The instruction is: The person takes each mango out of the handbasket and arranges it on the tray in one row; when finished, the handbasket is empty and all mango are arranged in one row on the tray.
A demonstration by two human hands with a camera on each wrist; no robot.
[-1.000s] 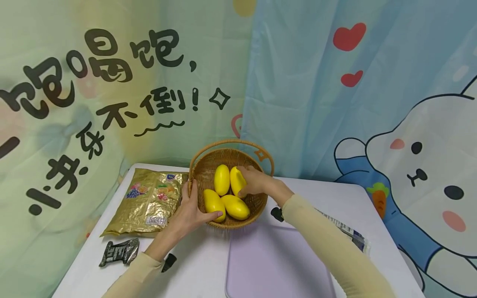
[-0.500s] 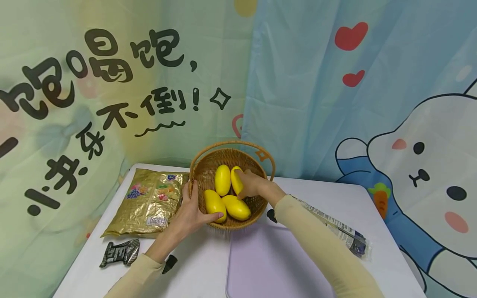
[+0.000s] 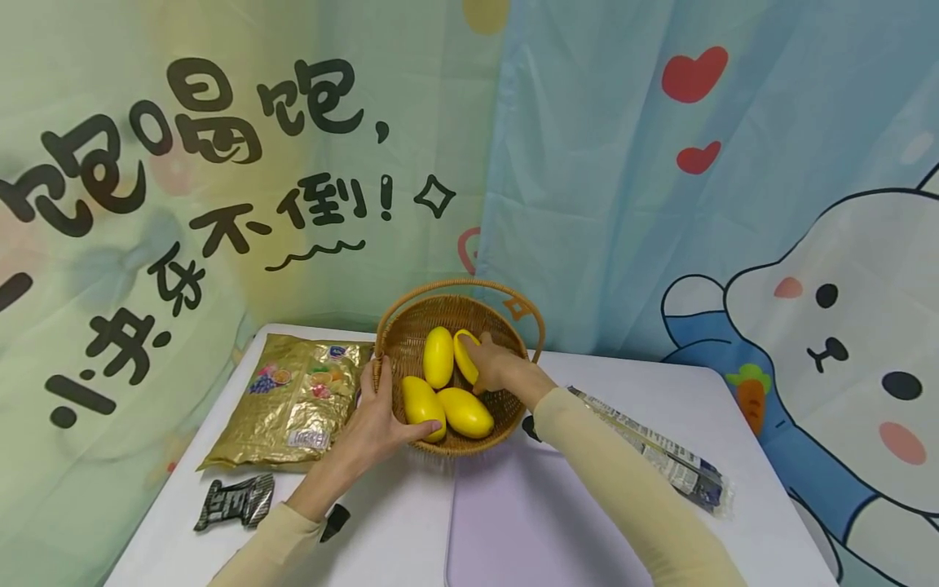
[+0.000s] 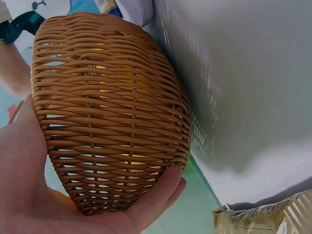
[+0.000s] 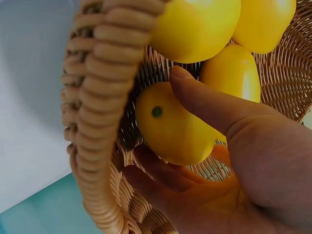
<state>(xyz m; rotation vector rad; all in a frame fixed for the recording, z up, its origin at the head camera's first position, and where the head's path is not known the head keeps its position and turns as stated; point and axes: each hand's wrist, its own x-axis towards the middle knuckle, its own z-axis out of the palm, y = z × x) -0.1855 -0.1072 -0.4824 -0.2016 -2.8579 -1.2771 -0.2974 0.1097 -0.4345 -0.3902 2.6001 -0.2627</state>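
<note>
A round wicker basket (image 3: pixel 399 334) with an arched handle stands tilted toward me at the back of the table, with several smooth yellow oval fruits in it. My left hand (image 3: pixel 376 424) grips its left side, thumb over the front rim and fingers along the outside, as the left wrist view also shows around the woven wall (image 4: pixel 112 107). Inside the basket, my right hand (image 3: pixel 506 368) holds the back right yellow fruit (image 5: pixel 178 129), thumb on one side and fingers on the other. A green stem spot shows on its end. Other fruits (image 3: pixel 438 357) lie beside it, touching one another.
Left of the basket lies a gold packet (image 3: pixel 293 399), with a small black wrapped packet (image 3: pixel 235 500) nearer me. A lilac board (image 3: pixel 528 514) lies in front of the basket. A long clear-and-printed packet (image 3: pixel 660 452) is on the right. Printed curtains hang behind the table.
My right hand and forearm have shifted slightly left and down, and the fruit it holds has turned a little. More of the long packet shows. The left hand keeps its grip on the basket.
</note>
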